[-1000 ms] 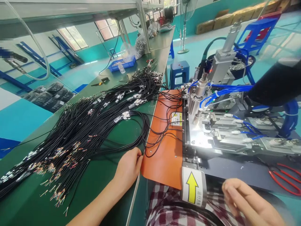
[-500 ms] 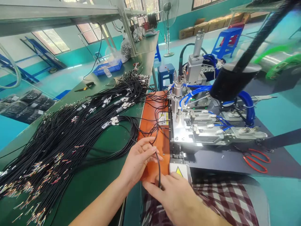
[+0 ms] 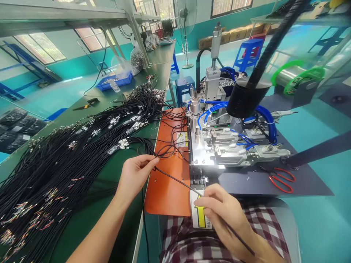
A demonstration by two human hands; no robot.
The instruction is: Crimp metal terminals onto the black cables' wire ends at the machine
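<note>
Cable: one thin black cable (image 3: 175,180) stretched taut between both hands, slanting across the lower corner of the orange mat (image 3: 167,193); the pull keeps it straight and clear of the rest.
Left hand: the left hand (image 3: 135,175) pinches the cable's upper end, thumb and forefinger closed on it, at 10 o'clock from the right hand.
Right hand: the right hand (image 3: 225,213) is curled with fingers clamped on the lower stretch, the tail running on past the wrist toward 5 o'clock.
Mat: smooth, flat, rubbery-looking sheet bridging bench and machine, loose cable loops lying on it.
Machine: bright metal fixture (image 3: 219,146) at 12 o'clock from the right hand, blocky plates, blue hoses looping over it.
Arrow label: yellow arrow sticker (image 3: 199,215) just beside the right hand's knuckles.
Bundle: big fan of glossy black cables (image 3: 68,160) at 9 o'clock on the green bench (image 3: 109,212), coloured stripped ends nearest the person.
Scissors: red-handled scissors (image 3: 279,179) at 3 o'clock, on the dark pad.
</note>
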